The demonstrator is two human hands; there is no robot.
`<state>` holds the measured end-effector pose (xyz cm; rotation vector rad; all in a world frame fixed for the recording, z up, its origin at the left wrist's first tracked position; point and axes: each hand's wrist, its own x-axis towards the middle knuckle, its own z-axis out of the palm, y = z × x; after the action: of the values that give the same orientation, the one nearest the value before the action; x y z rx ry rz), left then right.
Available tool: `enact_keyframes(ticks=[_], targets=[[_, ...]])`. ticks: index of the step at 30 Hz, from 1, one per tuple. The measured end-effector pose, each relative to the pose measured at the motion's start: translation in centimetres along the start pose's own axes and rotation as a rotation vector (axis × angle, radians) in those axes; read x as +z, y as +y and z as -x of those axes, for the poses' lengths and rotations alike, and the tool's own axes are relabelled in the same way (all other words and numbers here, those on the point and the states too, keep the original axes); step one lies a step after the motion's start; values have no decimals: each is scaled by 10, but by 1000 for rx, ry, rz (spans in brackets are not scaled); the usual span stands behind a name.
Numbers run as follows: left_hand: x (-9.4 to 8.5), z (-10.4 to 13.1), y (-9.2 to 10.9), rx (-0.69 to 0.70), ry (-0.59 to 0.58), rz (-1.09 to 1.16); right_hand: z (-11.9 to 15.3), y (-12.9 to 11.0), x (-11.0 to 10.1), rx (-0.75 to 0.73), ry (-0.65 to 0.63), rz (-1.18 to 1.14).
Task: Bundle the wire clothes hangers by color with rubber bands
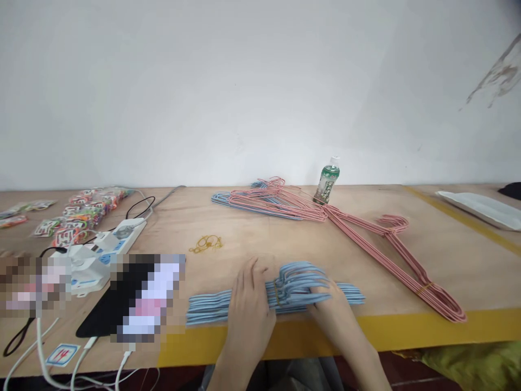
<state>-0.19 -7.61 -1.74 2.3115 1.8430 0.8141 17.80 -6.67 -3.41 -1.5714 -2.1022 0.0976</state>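
Blue-coated hangers (207, 307) lie in a bundle along the near edge of the tabletop (248, 231), their hooks gathered at the middle. The left hand (250, 298) lies across the bundle just left of the hooks, its fingers close together and reaching over to the far side; whether they squeeze or merely press, I cannot tell. The right hand (330, 304) is at the right side of the hooks, which hide most of its fingers, so I cannot tell whether these are clamped.

A thin yellow band (277, 292) shows beside the hooks, between the hands. If it sits unevenly or is overstretched, it could slip or snap, and the stack might fan out. Hooks crowded together could also snag the band or one another if a single hanger were tugged. With the bundle so near the edge, a loosened hanger could slide off.

Farther left lie loose yellow bands (207, 244), thin enough to tangle. On the right, banded pink hangers (385, 262) reach toward a bottle (326, 183); a knock to them might topple it. A mixed pink and blue pile (280, 201) lies at the far side.
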Motion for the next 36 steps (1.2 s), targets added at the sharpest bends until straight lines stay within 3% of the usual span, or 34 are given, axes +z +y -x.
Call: enact_keyframes(ticks=[6, 9, 11, 13, 16, 19, 22, 27, 36], targets=[[-11, -9, 10, -55, -207, -48, 0, -1, 9, 108, 21, 29], [-28, -6, 3, -27, -286, -10, -2, -3, 8, 120, 19, 19], [-48, -8, -14, 36, -433, 109, -2, -5, 7, 119, 20, 4], [-67, -19, -45, 23, -556, 215, -4, -7, 5, 118, 20, -20], [-80, -52, -106, -120, -392, 215, -8, -8, 3, 151, 0, -16], [-69, -97, -160, -249, -302, 5, -15, -8, 3, 209, -59, 9], [-47, -131, -186, -230, -341, -74, -22, -7, 3, 221, -72, -29], [-19, -146, -183, -230, -253, -245, -22, -5, 6, 229, -32, -41], [-3, -142, -191, -218, -180, -312, -15, 1, 15, 229, -25, -9]])
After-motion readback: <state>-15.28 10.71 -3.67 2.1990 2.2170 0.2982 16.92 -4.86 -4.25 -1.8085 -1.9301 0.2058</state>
